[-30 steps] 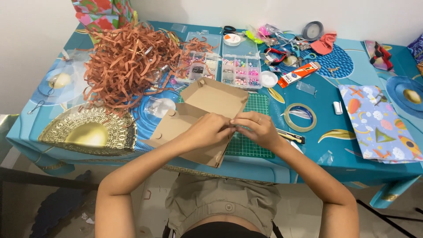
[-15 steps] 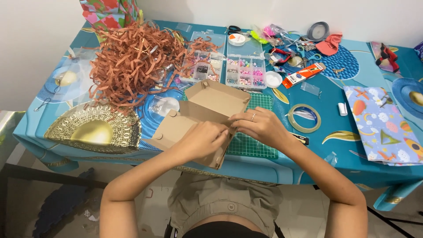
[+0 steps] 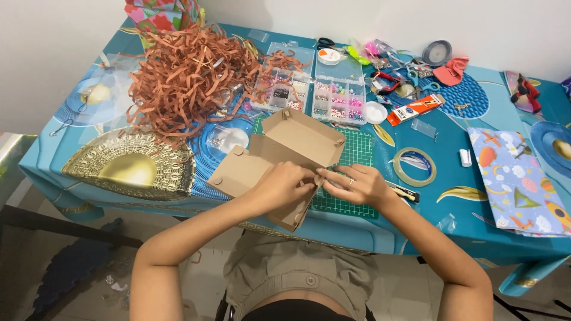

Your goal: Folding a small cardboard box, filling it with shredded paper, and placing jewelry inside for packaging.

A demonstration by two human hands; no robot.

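A brown cardboard box [image 3: 300,138], half folded with flaps standing up, lies on a green cutting mat [image 3: 351,178] at the near edge of the table. My left hand [image 3: 281,185] presses on the box's near side, fingers closed on a flap. My right hand [image 3: 357,185], with a ring on one finger, grips the same cardboard edge from the right. Both hands meet at the box's front right corner.
A heap of brown shredded paper [image 3: 190,74] lies at the back left. Clear bead organisers [image 3: 315,89] sit behind the box. To the right are a tape roll [image 3: 414,167], an orange tube box [image 3: 415,109], patterned wrapping paper [image 3: 520,181], scissors and small tools. The teal tablecloth [image 3: 452,205] hangs over the near edge.
Both hands have shifted along the near right edge of the box while folding it. The far flap stands higher and the view has drifted slightly.
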